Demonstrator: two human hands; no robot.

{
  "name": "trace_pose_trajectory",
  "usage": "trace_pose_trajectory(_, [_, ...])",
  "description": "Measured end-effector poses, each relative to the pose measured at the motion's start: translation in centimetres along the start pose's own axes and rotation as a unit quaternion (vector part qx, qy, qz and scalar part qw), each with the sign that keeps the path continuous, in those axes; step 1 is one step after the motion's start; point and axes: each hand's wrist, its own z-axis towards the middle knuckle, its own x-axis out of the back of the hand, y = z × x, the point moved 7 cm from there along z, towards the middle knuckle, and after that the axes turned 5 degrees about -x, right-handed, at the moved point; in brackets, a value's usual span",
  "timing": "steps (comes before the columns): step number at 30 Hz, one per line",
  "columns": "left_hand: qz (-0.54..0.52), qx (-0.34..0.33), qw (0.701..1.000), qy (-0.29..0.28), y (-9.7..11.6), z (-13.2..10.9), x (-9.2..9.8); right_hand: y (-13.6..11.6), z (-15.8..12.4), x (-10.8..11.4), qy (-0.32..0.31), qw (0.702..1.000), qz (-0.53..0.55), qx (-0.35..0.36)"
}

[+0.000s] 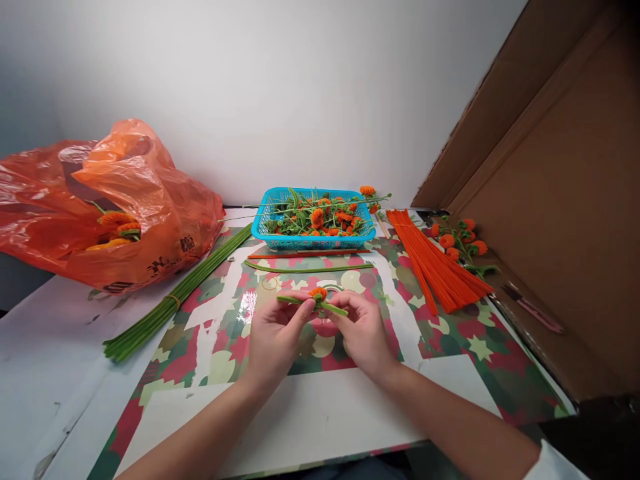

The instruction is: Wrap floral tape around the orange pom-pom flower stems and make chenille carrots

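Two bare hands pinch a small pipe-cleaner flower [317, 297] over a patterned table mat [450, 347], directly in front of a blue plastic basket [310, 244]. The left hand [275, 333] and the right hand [363, 330] each close their fingertips on the green stem, one on either side of the orange head, holding it just clear of the mat.

The basket is heaped with finished orange flowers on green stems. Between the basket and the hands lie a single orange pipe cleaner [305, 254] and a single green pipe cleaner [310, 269], side by side.

Left of the basket, a bundle of green pipe cleaners [175, 300] runs diagonally past a crumpled orange plastic bag [150, 200]. Right of the basket, a bundle of orange pipe cleaners [435, 263] fans out, with a few loose flowers [460, 243] just beyond it against a cardboard panel [550, 200].
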Motion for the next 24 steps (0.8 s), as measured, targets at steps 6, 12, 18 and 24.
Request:
trace_pose_trajectory(6, [0.091,-0.155,0.984,-0.015,1.9,-0.4,0.3,2.0,-0.6,-2.1,-0.128,0.948,0.191,-0.222])
trace_pose_trajectory(12, [0.035,0.021,0.999,-0.035,-0.5,0.5,0.1,0.4,0.2,-0.3,-0.041,0.997,0.037,-0.054])
trace_pose_trajectory(18, [0.008,0.086,0.996,-0.035,-1.6,0.5,0.2,-3.1,-0.7,0.0,0.016,0.970,-0.180,0.161])
trace_pose_trajectory(24, [0.073,-0.008,0.996,-0.057,-0.6,0.6,0.4,-1.4,0.0,-0.3,-0.048,0.998,-0.035,0.024])
